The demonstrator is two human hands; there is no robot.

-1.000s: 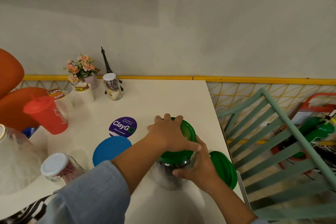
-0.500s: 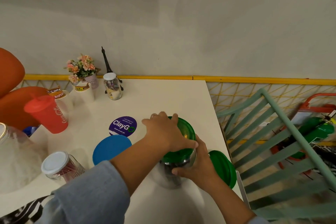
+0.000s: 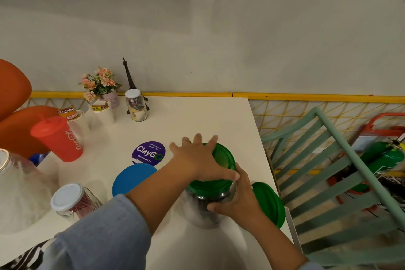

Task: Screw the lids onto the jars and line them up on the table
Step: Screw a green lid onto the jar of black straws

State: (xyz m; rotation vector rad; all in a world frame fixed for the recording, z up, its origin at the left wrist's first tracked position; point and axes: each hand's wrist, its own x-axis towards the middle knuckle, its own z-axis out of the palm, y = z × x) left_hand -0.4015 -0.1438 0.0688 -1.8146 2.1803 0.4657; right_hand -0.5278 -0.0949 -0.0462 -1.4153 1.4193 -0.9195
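A glass jar (image 3: 203, 208) stands near the table's right edge with a green lid (image 3: 222, 156) on top. My left hand (image 3: 195, 160) lies palm down on that lid, fingers straight and spread past its far rim, thumb along the near rim. My right hand (image 3: 237, 200) is wrapped around the jar's right side. A second green lid (image 3: 270, 204) lies just right of the jar at the table's edge. A blue lid (image 3: 131, 177) lies flat to the left. A small jar with a white lid (image 3: 70, 200) lies on the near left; another white-lidded jar (image 3: 135, 105) stands at the back.
A large clear glass jar (image 3: 17, 186) fills the left edge. A red lidded cup (image 3: 58, 138), paper cups (image 3: 103, 110), a flower pot (image 3: 99, 85) and a tiny tower stand at the back left. A green slatted chair (image 3: 328, 160) stands beside the table (image 3: 197, 120) on the right.
My left hand's fingers, curled over the lid's far rim before, have straightened and spread, and the hand has rotated slightly left. The right hand stays on the jar.
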